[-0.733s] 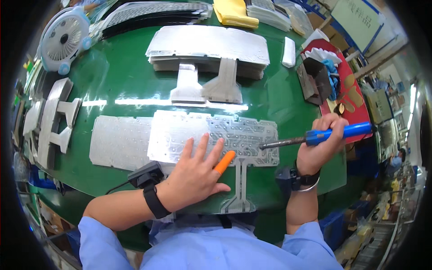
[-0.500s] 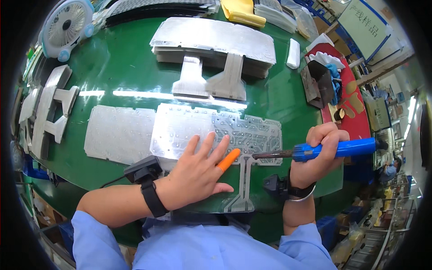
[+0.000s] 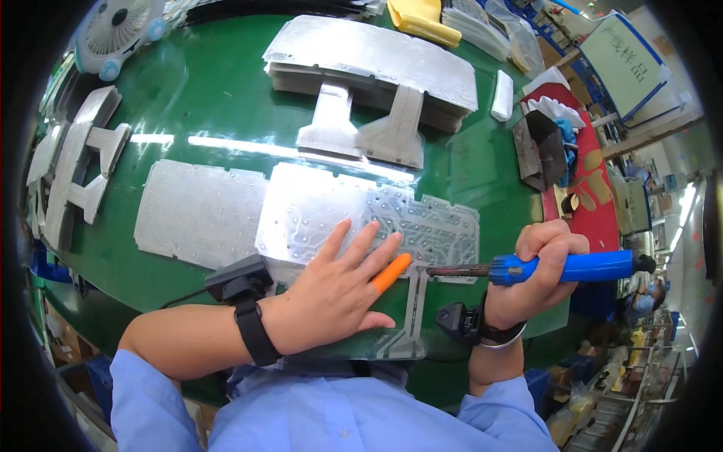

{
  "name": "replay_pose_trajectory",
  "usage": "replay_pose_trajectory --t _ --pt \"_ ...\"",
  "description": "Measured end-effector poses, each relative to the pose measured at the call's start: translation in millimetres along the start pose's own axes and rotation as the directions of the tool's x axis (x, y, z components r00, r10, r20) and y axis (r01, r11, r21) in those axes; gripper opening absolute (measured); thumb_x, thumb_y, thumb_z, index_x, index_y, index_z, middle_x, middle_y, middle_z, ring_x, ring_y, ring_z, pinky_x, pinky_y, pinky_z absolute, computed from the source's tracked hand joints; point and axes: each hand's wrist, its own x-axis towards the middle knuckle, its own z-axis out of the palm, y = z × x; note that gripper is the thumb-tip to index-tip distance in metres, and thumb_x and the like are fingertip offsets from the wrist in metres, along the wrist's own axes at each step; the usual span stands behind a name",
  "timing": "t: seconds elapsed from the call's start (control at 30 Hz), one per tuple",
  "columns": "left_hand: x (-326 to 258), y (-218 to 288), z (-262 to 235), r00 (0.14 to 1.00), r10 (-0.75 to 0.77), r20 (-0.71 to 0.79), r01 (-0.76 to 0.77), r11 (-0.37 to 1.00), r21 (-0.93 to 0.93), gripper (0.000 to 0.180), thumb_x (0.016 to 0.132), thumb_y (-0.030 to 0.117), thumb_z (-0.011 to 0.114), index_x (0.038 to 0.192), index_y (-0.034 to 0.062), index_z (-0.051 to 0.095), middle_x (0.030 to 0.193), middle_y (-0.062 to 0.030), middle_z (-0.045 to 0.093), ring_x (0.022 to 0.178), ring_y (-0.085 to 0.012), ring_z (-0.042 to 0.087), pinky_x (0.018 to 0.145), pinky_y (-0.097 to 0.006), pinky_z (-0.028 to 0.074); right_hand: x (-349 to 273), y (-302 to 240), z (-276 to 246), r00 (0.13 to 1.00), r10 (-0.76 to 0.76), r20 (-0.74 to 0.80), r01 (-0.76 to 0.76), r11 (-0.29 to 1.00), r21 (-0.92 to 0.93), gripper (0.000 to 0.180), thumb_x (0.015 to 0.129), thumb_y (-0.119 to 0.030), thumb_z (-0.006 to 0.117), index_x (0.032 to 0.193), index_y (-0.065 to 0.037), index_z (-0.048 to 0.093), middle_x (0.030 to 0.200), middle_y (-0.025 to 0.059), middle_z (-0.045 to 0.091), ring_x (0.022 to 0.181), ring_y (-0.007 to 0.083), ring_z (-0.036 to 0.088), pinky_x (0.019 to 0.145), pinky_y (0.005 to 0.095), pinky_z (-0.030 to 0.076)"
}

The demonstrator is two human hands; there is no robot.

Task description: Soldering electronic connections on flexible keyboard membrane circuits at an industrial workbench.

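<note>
Iron (image 3: 561,267) tip now nearer the left hand (image 3: 339,290), right hand (image 3: 538,271) clenched on it.
Left lies open, flat on sheet (image 3: 361,218); keep the orange-capped finger (image 3: 390,273) off the tip.

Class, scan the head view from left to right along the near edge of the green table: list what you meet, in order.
Black wristband → left hand → orange fingertip cover → soldering iron's dark tip → right hand → blue iron handle.

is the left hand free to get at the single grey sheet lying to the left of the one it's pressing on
Probably yes. The left hand lies flat and holds nothing, and the grey sheet lies uncovered right beside the clear circuit sheet under its palm, with only bare green table around. Reaching would mean lifting off that circuit sheet.
</note>
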Motion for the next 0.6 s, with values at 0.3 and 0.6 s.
replay_pose_trajectory --t 0.3,0.6 --pt "1.7 -0.2 3.1 1.000 0.010 -0.019 -0.010 1.000 -0.003 0.075 0.082 0.061 0.047 0.132 0.0044 0.048 0.142 -0.0157 0.035 0.130 -0.0363 0.029 0.108 -0.055 0.016 0.3 3.6 2.9 1.000 0.016 -0.022 -0.016 1.000 -0.024 0.021 0.091 -0.021 0.048 0.078 -0.007 0.038 0.061 0.0045 0.042 0.055 0.0093 0.035 0.050 0.0234 0.028" --pt "1.9 -0.3 2.0 1.000 0.017 -0.014 -0.018 1.000 -0.024 0.075 0.082 0.059 0.047 0.132 0.0034 0.048 0.142 -0.0164 0.034 0.130 -0.0373 0.029 0.108 -0.056 0.015 -0.2 5.1 4.1 1.000 0.027 -0.015 -0.027 0.999 -0.028 0.020 0.091 -0.021 0.049 0.079 -0.007 0.039 0.062 0.0047 0.042 0.055 0.0091 0.035 0.050 0.0233 0.028"
